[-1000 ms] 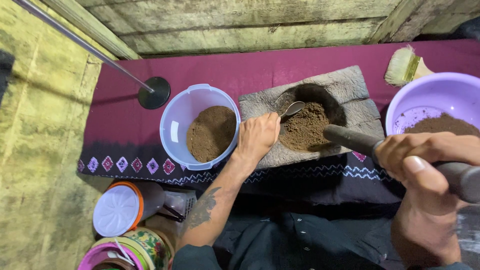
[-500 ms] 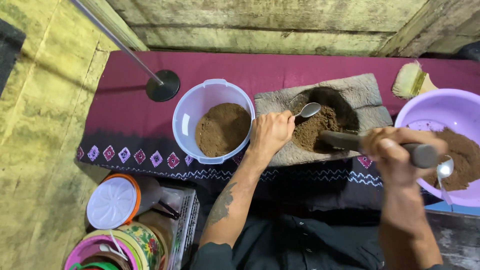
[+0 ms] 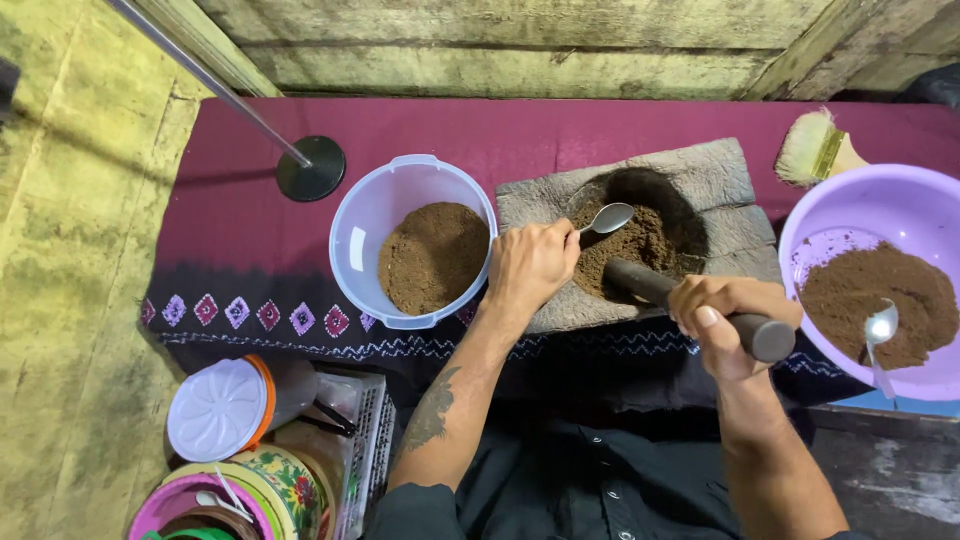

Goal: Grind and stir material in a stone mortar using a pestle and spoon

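Observation:
A grey stone mortar slab (image 3: 700,175) lies on the maroon cloth, its hollow holding brown powder (image 3: 640,245). My left hand (image 3: 530,265) grips a metal spoon (image 3: 608,218) whose bowl rests over that powder. My right hand (image 3: 725,320) is closed around a dark pestle (image 3: 660,290); its tip lies in the hollow. A pale blue tub (image 3: 370,225) left of the slab holds more brown powder. To the right, a purple basin (image 3: 880,200) holds brown powder and a second spoon (image 3: 880,330).
A brush (image 3: 815,150) lies behind the purple basin. A black round stand base with a slanted metal rod (image 3: 310,168) sits at the back left. Near my left knee stand a white-lidded container (image 3: 215,410), a floral tin (image 3: 280,480) and a pink bowl (image 3: 165,505).
My right hand has drawn back toward the slab with the pestle, away from the purple basin. My left hand has lifted the spoon slightly over the powder.

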